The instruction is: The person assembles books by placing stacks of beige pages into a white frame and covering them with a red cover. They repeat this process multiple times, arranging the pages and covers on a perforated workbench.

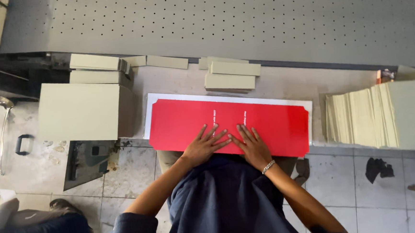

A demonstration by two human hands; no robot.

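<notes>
A long red sheet (184,122) with notched corners lies flat on a white board (149,110) in front of me. My left hand (205,143) presses flat on the near edge of the red sheet, fingers spread. My right hand (252,145), with a bracelet on its wrist, lies flat beside it on the same edge; the fingertips of the two hands almost touch. Neither hand grips anything.
A beige box (80,112) and stacked beige boards (96,68) stand to the left. More beige board pieces (230,76) lie beyond the sheet. A fanned stack of beige sheets (370,116) fills the right. A perforated grey panel (240,18) runs behind. Another person's leg (32,228) is at bottom left.
</notes>
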